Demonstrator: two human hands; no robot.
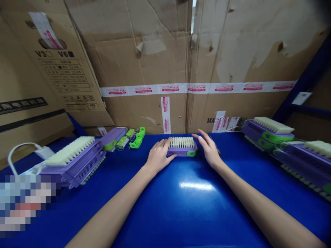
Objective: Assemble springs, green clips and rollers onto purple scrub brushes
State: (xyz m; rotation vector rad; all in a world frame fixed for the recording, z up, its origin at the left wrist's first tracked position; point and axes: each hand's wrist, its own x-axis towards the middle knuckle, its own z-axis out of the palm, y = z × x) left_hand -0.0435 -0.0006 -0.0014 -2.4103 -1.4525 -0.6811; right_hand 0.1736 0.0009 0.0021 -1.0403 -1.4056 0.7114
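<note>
A small purple brush (182, 147) with white bristles up and a green end piece lies on the blue table (181, 199) near its far edge. My left hand (158, 155) rests flat at the brush's left side, fingers loosely spread and touching it. My right hand (210, 148) lies just to the brush's right, fingers stretched toward the cardboard, holding nothing.
Purple brushes (74, 158) are stacked at the left, and more purple brushes (274, 132) sit at the right. Loose green clips (137, 139) and a purple part (113, 136) lie at the back left. Cardboard boxes (165, 62) wall off the far side.
</note>
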